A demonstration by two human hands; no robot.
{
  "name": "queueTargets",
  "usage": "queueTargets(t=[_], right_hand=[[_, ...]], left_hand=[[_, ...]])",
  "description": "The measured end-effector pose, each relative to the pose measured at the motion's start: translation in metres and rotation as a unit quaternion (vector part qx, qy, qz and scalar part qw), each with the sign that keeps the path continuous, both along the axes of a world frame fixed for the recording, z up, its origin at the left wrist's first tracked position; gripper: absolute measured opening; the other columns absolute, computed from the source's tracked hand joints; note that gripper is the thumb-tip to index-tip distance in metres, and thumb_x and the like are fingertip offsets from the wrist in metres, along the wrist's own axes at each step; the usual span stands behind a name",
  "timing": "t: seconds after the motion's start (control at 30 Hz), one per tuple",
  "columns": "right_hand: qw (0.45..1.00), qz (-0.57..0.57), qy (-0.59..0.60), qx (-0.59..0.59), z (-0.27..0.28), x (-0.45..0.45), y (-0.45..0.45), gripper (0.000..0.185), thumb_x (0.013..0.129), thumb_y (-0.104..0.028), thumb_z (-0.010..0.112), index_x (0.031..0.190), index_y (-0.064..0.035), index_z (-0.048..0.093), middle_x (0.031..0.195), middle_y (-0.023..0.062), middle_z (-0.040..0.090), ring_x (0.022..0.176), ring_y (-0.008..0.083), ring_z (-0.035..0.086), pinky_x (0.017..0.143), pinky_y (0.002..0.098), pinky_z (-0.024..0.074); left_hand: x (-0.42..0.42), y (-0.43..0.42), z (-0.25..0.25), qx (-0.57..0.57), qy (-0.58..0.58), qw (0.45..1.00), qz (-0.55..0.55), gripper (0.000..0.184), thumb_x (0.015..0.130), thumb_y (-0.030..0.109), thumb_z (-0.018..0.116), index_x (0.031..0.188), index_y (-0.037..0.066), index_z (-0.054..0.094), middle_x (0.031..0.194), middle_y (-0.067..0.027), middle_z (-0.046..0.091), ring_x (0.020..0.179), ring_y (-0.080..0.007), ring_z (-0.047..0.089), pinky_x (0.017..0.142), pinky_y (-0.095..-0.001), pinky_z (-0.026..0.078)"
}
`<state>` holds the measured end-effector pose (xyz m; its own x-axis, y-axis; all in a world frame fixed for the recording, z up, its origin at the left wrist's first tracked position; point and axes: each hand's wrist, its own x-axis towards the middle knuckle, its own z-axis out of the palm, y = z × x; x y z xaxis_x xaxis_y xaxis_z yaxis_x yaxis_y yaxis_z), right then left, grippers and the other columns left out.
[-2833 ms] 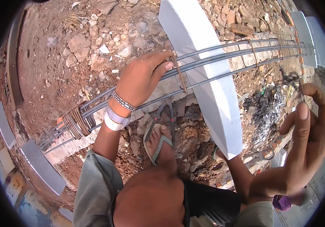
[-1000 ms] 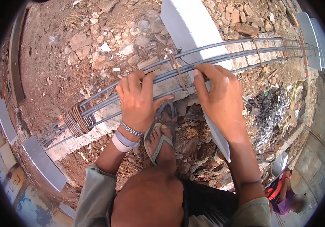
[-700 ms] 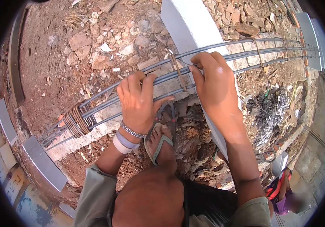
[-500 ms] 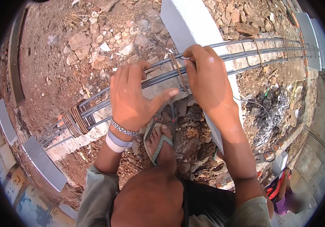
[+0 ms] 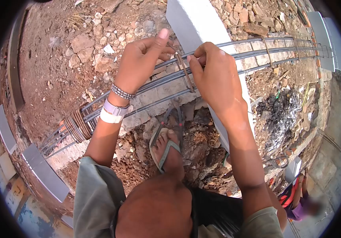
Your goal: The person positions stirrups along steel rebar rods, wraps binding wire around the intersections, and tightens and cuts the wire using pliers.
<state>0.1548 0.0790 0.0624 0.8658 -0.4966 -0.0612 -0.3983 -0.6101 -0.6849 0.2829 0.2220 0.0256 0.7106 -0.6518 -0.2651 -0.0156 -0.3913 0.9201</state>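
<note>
A long cage of steel reinforcing bars (image 5: 158,84) runs across in front of me, with a rust-brown stirrup (image 5: 184,71) around it. My left hand (image 5: 140,59) is raised just over the far bar, left of the stirrup, its fingers curled and thumb pointing up. A thin dark strand seems to show by those fingertips, too fine to name surely. My right hand (image 5: 218,75) is over the bars just right of the stirrup, thumb and forefinger nearly together; what they pinch is hidden. Several stirrups (image 5: 77,126) are bunched at the cage's left end.
A white-topped grey beam (image 5: 194,23) passes under the cage. Near my sandalled foot (image 5: 166,148) lies a dark two-handled tool (image 5: 180,127) with red marks. Broken stones (image 5: 85,43) cover the ground; ash (image 5: 279,107) lies at right. Another person (image 5: 297,202) is at lower right.
My left hand has lifted off the bars, moving up and away, its spread fingers now curled. My right hand has shifted slightly. A thin wire loop near my right forearm no longer shows.
</note>
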Motion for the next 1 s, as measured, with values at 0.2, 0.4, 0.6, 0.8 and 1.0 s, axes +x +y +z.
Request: queueTargets(t=[0.2,0.4,0.6,0.8,1.0], right_hand=[[0.999,0.006,0.008,-0.044,-0.009,-0.001,0.005,0.013,0.091,-0.003,0.062,0.085,0.0085,0.063,0.084,0.0293,0.064,0.082,0.0487,0.066,0.073,0.0507,0.0544],[0.999,0.009,-0.011,-0.05,-0.013,-0.002,0.013,0.011,0.091,-0.003,0.061,0.087,0.0072,0.064,0.084,0.0276,0.064,0.087,0.0476,0.066,0.076,0.0502,0.054],[0.999,-0.02,0.006,0.028,-0.004,-0.005,0.011,0.012,0.092,-0.006,0.064,0.094,0.005,0.065,0.088,0.0264,0.066,0.088,0.0469,0.066,0.078,0.0505,0.0534],[0.998,-0.011,0.055,0.002,0.008,-0.026,0.009,0.014,0.094,-0.01,0.065,0.099,0.003,0.064,0.08,0.024,0.068,0.078,0.0427,0.068,0.07,0.0473,0.0519],[0.998,0.025,0.062,-0.016,0.008,-0.026,0.019,0.012,0.096,-0.009,0.065,0.097,0.0023,0.061,0.076,0.0264,0.065,0.076,0.0473,0.066,0.066,0.049,0.0504]], left_hand=[[-0.005,0.005,0.006,-0.079,0.026,0.996,0.044,0.065,0.103,0.059,0.053,0.102,-0.001,0.079,0.091,-0.0108,0.079,0.084,-0.013,0.071,0.076,-0.0279,0.052],[0.0,0.004,0.02,0.001,0.14,0.99,0.01,0.054,0.106,0.047,0.052,0.115,0.0,0.074,0.117,-0.0118,0.074,0.101,-0.019,0.068,0.093,-0.0329,0.049],[0.029,0.02,0.023,0.057,0.195,0.965,-0.166,0.045,0.102,0.044,0.062,0.116,0.003,0.074,0.115,-0.0082,0.072,0.11,-0.019,0.063,0.102,-0.0347,0.047],[0.036,0.022,0.006,-0.037,0.094,0.966,-0.236,0.035,0.101,0.033,0.068,0.113,0.001,0.075,0.106,-0.0039,0.067,0.104,-0.0166,0.061,0.095,-0.0345,0.048],[0.024,0.014,0.018,-0.039,-0.223,0.937,-0.266,0.021,0.093,0.019,0.075,0.106,0.003,0.077,0.1,-0.0056,0.062,0.096,-0.0196,0.061,0.088,-0.0362,0.049]])
